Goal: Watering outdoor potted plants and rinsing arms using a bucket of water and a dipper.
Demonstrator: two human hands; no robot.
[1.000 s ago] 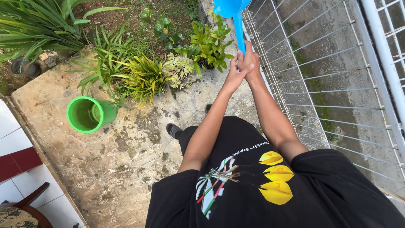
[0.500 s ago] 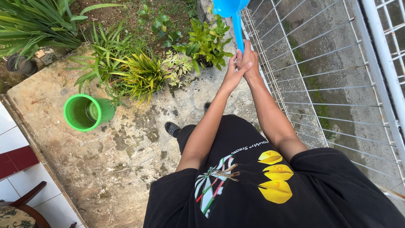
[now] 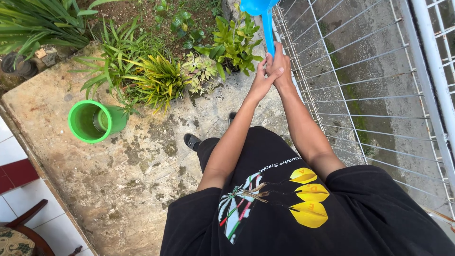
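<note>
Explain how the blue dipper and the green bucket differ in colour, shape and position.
The blue dipper has a long thin handle and only part of its scoop shows at the top edge; the green bucket is a wide open cylinder, fully visible. The blue dipper is held up over the plants by the left hand and right hand; the green bucket stands untouched on the stained concrete. Both look like plastic.

The ground is a flat concrete slab (image 3: 142, 175), grey and tan with dark green patches. A bright green bucket (image 3: 95, 121) stands on it. Just past the bucket, leafy plants (image 3: 156, 78) grow along the slab's far edge. Near the bucket, toward the person, two black shoes (image 3: 192, 141) stand on the slab. Behind the bucket are white and red tiles (image 3: 14, 161).
</note>
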